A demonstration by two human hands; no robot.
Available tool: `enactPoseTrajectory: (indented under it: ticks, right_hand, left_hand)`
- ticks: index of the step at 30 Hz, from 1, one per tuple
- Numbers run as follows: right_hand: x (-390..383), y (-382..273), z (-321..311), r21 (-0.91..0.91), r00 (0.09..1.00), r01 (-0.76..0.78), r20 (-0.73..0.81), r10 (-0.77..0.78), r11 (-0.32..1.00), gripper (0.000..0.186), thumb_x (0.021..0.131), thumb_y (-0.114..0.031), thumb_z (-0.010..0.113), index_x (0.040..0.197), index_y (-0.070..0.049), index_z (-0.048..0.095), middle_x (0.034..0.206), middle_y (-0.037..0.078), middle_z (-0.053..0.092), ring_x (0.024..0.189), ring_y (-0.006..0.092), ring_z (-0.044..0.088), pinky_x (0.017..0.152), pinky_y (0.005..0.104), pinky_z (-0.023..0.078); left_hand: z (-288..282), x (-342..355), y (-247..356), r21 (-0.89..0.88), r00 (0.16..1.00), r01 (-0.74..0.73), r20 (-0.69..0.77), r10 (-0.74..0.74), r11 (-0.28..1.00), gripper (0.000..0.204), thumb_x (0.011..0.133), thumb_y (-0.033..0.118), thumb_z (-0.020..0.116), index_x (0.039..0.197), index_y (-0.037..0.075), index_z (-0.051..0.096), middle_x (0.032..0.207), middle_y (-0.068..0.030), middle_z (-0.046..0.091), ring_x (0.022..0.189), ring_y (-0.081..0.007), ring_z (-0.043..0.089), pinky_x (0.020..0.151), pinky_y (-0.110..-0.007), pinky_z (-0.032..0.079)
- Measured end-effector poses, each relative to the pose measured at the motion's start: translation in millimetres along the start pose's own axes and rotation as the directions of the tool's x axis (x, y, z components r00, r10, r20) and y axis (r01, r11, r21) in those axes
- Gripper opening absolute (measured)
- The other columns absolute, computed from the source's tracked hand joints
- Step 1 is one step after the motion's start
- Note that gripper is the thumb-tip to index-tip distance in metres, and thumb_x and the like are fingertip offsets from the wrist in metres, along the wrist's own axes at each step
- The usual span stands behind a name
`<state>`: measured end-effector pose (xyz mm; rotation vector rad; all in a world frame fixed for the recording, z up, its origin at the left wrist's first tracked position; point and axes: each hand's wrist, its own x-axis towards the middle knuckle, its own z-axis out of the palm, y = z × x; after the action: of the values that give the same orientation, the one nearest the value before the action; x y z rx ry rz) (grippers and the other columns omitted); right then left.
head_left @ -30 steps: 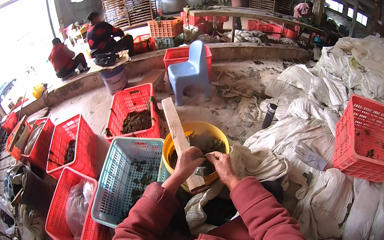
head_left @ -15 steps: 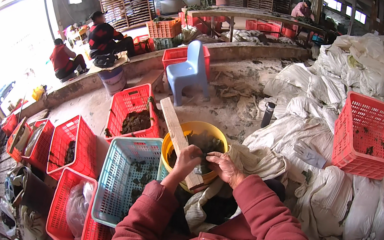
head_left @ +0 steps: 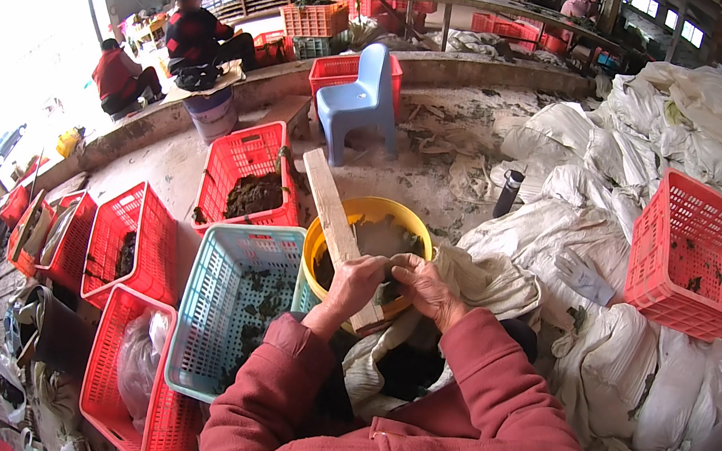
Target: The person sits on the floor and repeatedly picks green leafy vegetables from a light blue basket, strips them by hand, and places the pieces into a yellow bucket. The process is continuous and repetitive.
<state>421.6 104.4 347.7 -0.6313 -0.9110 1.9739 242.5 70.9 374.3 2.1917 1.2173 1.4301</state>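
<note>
Over a yellow bucket [head_left: 426,227], both my hands are drawn together with their fingers pinched. My left hand [head_left: 353,285] rests at the near part of a wooden board [head_left: 330,206] that lies slantwise across the bucket. Beside it, my right hand [head_left: 428,290] is closed, its thumb and fingertips almost touching the left fingers. Whatever sits between the fingertips is small and dark, and mostly hidden by them. Inside the bucket is murky, greyish-brown content with dark matter [head_left: 375,236]. A teal basket [head_left: 215,252] with scraps of dark green leafy stuff stands left of the bucket.
Red crates [head_left: 133,232] stand to the left, some with dark clumps. White sacks [head_left: 559,229] heap up on the right under another red crate [head_left: 698,255], with a pale glove [head_left: 584,278] and black bottle [head_left: 509,193] nearby. Ahead is a blue chair [head_left: 359,107]; other people sit beyond.
My view has shifted slightly, so the crates at left sit higher in it. Both hands stay together over the bucket; the dark bit at the fingertips shows less now.
</note>
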Motion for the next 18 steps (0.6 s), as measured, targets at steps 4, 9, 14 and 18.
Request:
enactPoseTrajectory:
  ticks: [4, 9, 14, 18]
  right_hand:
    - [-11.7, -12.8, 7.7, -0.372, 0.996, -0.067, 0.030, 0.085, 0.926, 0.036, 0.084, -0.009, 0.074, 0.117, -0.003, 0.060, 0.104, 0.003, 0.066, 0.085, 0.0122, 0.064, 0.068, 0.0265, 0.053]
    - [-14.6, -16.2, 16.7, -0.395, 0.997, -0.045, 0.043, 0.067, 0.917, 0.023, 0.087, -0.014, 0.071, 0.107, -0.003, 0.068, 0.093, 0.002, 0.070, 0.082, 0.0106, 0.063, 0.068, 0.0251, 0.051]
    - [-8.5, -11.9, 6.1, -0.385, 0.984, 0.117, 0.167, -0.055, 0.915, 0.014, 0.090, -0.015, 0.068, 0.099, -0.004, 0.069, 0.084, 0.001, 0.067, 0.078, 0.0086, 0.061, 0.073, 0.0240, 0.048]
    - [-7.8, -18.9, 1.9, -0.527, 0.992, -0.087, 0.028, 0.119, 0.846, 0.016, 0.091, -0.018, 0.067, 0.096, -0.003, 0.070, 0.080, -0.002, 0.064, 0.075, 0.0060, 0.057, 0.072, 0.0225, 0.045]
  left_hand:
    - [-4.5, 3.3, -11.8, 0.088, 0.969, 0.191, -0.177, -0.173, 0.978, 0.014, 0.080, 0.012, 0.062, 0.087, 0.004, 0.071, 0.070, -0.0168, 0.065, 0.067, -0.0333, 0.067, 0.060, -0.038, 0.052]
    - [-16.5, 10.1, -15.5, -0.168, 0.858, 0.474, -0.132, -0.496, 0.864, 0.019, 0.080, 0.007, 0.062, 0.096, 0.002, 0.070, 0.082, -0.0132, 0.068, 0.073, -0.0256, 0.069, 0.067, -0.033, 0.054]
    - [-6.4, 9.5, 3.2, -0.050, 0.997, -0.077, -0.034, 0.076, 0.996, 0.032, 0.086, 0.009, 0.065, 0.117, 0.001, 0.061, 0.104, -0.0149, 0.065, 0.097, -0.0285, 0.064, 0.085, -0.037, 0.050]
    - [-1.3, 4.5, 1.4, -0.098, 0.932, 0.171, 0.338, -0.129, 0.980, 0.028, 0.090, 0.015, 0.061, 0.115, 0.001, 0.062, 0.102, -0.0160, 0.065, 0.099, -0.0307, 0.063, 0.084, -0.036, 0.050]
